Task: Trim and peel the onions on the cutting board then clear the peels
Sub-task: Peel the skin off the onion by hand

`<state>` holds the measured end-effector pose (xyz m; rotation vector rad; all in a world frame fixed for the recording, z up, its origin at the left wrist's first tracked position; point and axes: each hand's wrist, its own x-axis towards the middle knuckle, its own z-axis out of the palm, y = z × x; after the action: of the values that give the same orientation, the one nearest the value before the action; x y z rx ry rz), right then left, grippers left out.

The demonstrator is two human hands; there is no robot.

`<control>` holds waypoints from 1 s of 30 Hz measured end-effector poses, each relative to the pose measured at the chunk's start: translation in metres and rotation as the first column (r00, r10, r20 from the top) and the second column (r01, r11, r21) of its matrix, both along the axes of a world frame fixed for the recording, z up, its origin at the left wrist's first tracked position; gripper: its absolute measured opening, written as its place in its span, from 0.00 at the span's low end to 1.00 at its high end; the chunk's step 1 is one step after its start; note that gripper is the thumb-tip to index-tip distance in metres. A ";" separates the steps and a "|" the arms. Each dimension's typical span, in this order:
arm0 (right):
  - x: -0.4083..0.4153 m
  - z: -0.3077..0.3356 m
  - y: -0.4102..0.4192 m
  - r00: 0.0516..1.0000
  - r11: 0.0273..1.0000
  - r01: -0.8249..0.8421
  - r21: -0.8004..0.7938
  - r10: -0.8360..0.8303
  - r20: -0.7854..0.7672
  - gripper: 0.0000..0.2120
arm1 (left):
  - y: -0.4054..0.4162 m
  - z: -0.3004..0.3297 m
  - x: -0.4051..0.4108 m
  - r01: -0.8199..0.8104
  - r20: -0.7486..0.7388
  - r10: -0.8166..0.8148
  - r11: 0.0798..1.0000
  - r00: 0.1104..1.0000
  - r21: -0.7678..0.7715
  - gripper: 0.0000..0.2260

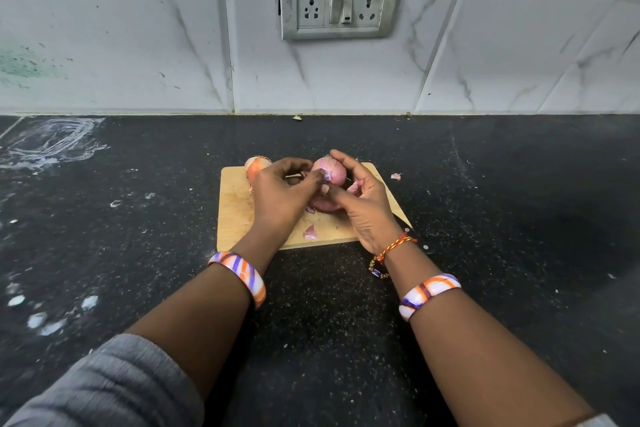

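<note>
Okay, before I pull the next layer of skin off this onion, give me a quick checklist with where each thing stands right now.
1. Onion held steady by right hand: ok.
2. Left hand pinching skin: ok.
3. Work over cutting board: ok.
4. Peels contained: not ok, one scrap lies on the counter.
5. Second onion peeled: not ok, skin on.
6. Knife out of the way: cannot tell, none visible.

Black speckled counter [346,322] bears a wooden cutting board [235,215].
</note>
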<state>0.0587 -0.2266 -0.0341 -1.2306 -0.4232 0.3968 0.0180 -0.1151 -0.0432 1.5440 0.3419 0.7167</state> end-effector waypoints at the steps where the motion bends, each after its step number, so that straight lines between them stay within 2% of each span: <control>1: -0.001 0.000 0.000 1.000 1.000 0.003 0.002 -0.003 0.001 0.26 | 0.000 0.000 0.000 -0.005 -0.006 0.005 1.000 1.000 0.010 0.05; 9: -0.003 -0.001 0.002 0.998 0.998 0.059 0.007 -0.059 0.037 0.24 | -0.002 0.001 -0.003 -0.042 -0.020 0.044 0.993 0.999 0.106 0.06; 14: -0.004 -0.001 0.002 0.997 0.997 0.076 0.018 -0.076 0.020 0.23 | -0.002 0.002 -0.004 -0.041 -0.002 0.041 0.997 0.999 0.071 0.05; 17: -0.004 0.000 0.002 0.997 0.997 0.076 0.028 -0.076 0.011 0.24 | -0.002 0.001 -0.004 -0.034 -0.008 0.034 0.997 0.999 0.069 0.08; 22: -0.005 0.000 0.002 0.997 0.997 0.078 0.024 -0.078 0.010 0.24 | -0.001 -0.003 -0.002 -0.063 0.000 0.063 0.993 0.998 0.099 0.04; 27: -0.006 0.001 0.000 0.997 0.996 0.083 0.014 -0.083 0.004 0.23 | -0.002 -0.004 0.002 -0.006 -0.050 0.011 0.994 0.999 0.108 0.17; 30: -0.003 -0.002 0.000 0.998 0.998 0.057 0.032 -0.056 -0.018 0.22 | -0.002 -0.002 0.000 -0.002 -0.066 0.009 0.994 0.998 0.111 0.17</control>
<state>0.0559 -0.2267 -0.0360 -1.2039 -0.3787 0.3505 0.0183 -0.1174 -0.0452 1.6759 0.3614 0.6995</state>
